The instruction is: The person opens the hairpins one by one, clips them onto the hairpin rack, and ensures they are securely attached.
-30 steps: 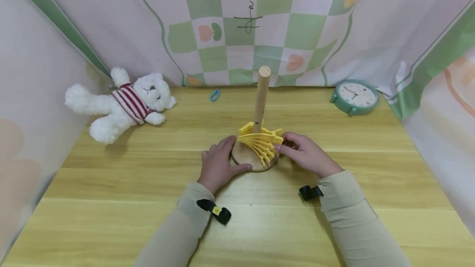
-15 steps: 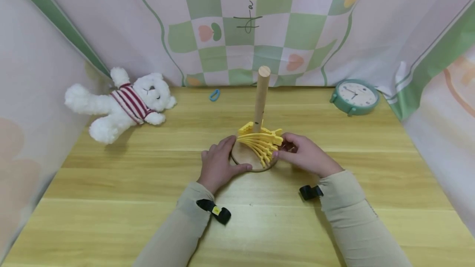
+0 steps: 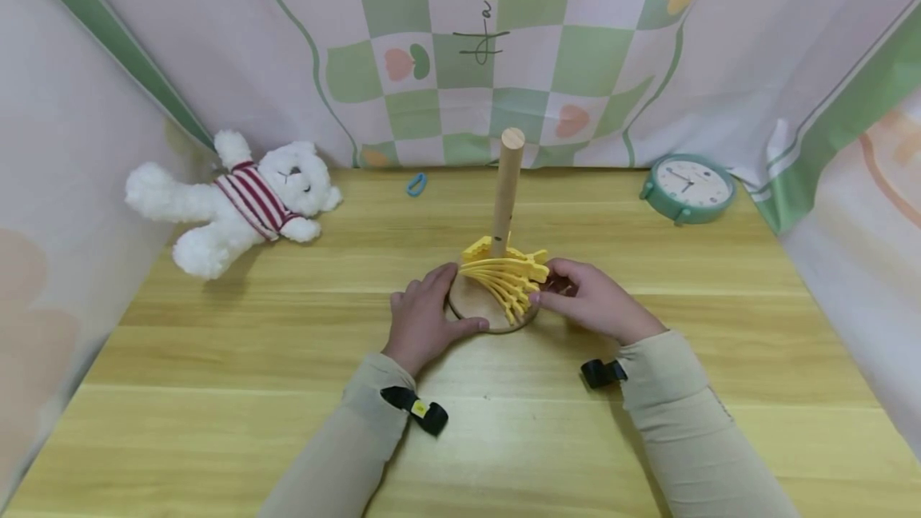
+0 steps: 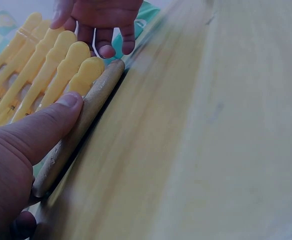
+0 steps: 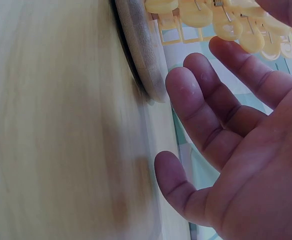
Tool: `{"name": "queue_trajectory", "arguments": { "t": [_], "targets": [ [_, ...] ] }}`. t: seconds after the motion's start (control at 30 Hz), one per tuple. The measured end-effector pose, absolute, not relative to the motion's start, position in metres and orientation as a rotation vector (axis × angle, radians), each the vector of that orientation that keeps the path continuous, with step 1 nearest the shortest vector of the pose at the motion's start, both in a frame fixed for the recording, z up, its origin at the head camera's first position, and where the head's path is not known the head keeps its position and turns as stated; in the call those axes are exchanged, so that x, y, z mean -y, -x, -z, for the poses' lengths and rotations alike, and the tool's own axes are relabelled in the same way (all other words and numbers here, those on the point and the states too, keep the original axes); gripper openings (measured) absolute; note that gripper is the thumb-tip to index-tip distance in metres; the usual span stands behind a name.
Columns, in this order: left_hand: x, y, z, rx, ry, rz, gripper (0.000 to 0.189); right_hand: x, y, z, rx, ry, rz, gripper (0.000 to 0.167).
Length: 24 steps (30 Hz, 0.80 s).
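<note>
A wooden stand has a round base point(image 3: 476, 300) and an upright dowel post point(image 3: 507, 190). Yellow plastic clips point(image 3: 507, 274) fan out over the base around the foot of the post; small metal springs show on the yellow clips point(image 5: 229, 27) in the right wrist view. The left hand point(image 3: 424, 322) grips the base, its thumb on the near rim and its fingers round the left edge. On the other side, the right hand point(image 3: 597, 298) pinches the ends of the clips between thumb and index finger. Its other fingers point(image 5: 188, 95) are bent loosely beside the base.
A white teddy bear point(image 3: 252, 198) in a striped shirt lies at the back left of the wooden table point(image 3: 216, 438). Behind the post are a small blue loop point(image 3: 416, 185) on the left and a green alarm clock point(image 3: 688, 189) on the right. A patterned curtain point(image 3: 468, 54) closes the back.
The right thumb has slid slightly down along the ends of the clips, towards the base's near side. The left hand, stand and other things have not visibly moved.
</note>
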<state>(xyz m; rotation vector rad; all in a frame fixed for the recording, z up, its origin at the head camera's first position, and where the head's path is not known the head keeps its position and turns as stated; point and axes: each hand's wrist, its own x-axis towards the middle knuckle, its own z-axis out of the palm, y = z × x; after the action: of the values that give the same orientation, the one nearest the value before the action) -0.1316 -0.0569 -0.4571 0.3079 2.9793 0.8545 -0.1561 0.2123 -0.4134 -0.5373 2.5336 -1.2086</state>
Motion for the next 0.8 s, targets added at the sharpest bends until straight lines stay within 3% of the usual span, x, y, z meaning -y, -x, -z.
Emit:
{"name": "queue_trajectory", "arguments": {
  "t": [0.5, 0.8],
  "targets": [
    [0.06, 0.132, 0.454, -2.926, -0.353, -0.862, 0.098, -0.217, 0.156, 0.408, -2.509, 0.486, 1.267, 0.045],
    [0.06, 0.133, 0.453, -2.902, -0.352, -0.884, 0.09, -0.218, 0.153, 0.401, -2.517, 0.488, 1.317, 0.038]
  ]
}}
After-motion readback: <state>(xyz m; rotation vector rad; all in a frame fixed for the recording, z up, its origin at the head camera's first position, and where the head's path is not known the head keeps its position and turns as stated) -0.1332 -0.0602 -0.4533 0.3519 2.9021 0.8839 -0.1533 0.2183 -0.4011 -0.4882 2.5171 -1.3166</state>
